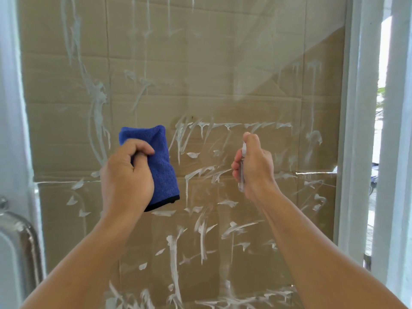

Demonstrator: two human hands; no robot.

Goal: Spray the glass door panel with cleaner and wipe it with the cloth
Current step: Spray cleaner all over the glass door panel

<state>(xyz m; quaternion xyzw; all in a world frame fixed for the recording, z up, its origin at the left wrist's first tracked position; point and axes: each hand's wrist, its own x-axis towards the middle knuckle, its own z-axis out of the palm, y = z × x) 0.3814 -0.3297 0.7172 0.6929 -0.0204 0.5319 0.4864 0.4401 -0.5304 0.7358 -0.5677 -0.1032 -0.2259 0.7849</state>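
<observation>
While both of my hands are raised in front of the glass door panel, I judge how each thing will handle. My left hand grips the folded blue cloth, fingers curled over its upper part, thumb tucked behind. The cloth is soft and limp; it will fold to the palm, so a broad hold across the middle suits it best for pressing flat on the pane. My right hand is wrapped around a small clear spray bottle, with what looks like the forefinger on the nozzle top, though the bottle is mostly hidden by the fingers. It seems light and slick plastic, so the grip belongs round the body. The glass is stiff, smooth and breakable, smeared all over with white streaks, with brown cardboard behind it. It stands fixed in its white frame, a metal handle at lower left; I press evenly, not hard.
</observation>
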